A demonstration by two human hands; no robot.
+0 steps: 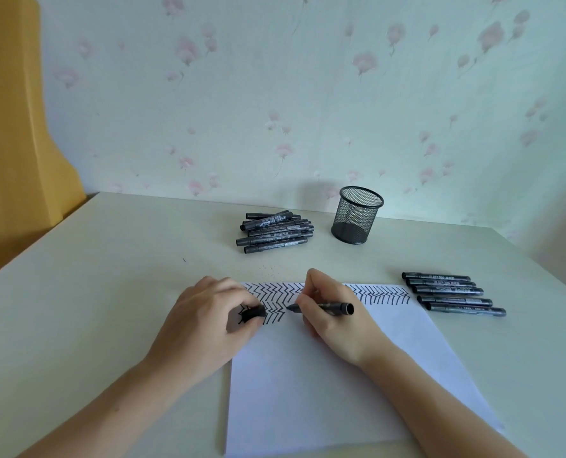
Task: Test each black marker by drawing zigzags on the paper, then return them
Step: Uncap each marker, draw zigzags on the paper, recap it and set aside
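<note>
Right hand [333, 320] grips uncapped marker [323, 307], tip on paper [324, 375]; left hand [209, 320] pinches cap [253, 313] just beside.

Right hand [333, 320] grips uncapped marker [321, 307], tip toward the zigzags [275, 299] on paper [324, 375]. Left hand [209, 317] pinches black cap [253, 314] at the paper's left edge. Marker pile [275, 231] behind, mesh cup [357, 214] beside it, marker row [453, 294] right, all on bench [93, 292].
</note>
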